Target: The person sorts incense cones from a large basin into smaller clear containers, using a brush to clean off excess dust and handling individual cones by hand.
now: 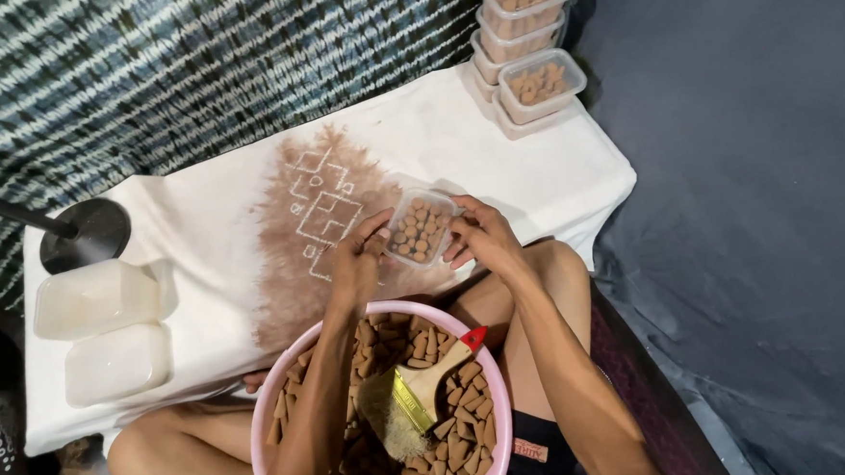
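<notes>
Both hands, left hand (pixel 354 260) and right hand (pixel 480 234), pinch a small clear tub (pixel 420 228) of brown cones between them; keeping it level above the pink basin (pixel 493 378) seems wise.

One head-worn camera looks steeply down from just above the seated person's lap, close over the pink basin (pixel 268 409), facing forward across the low white-clothed table (pixel 200 230) to the patterned fabric behind it.

Pink basin (pixel 259 420) cut off at btm edge; brush (pixel 421 392) bristles half-buried.
</notes>
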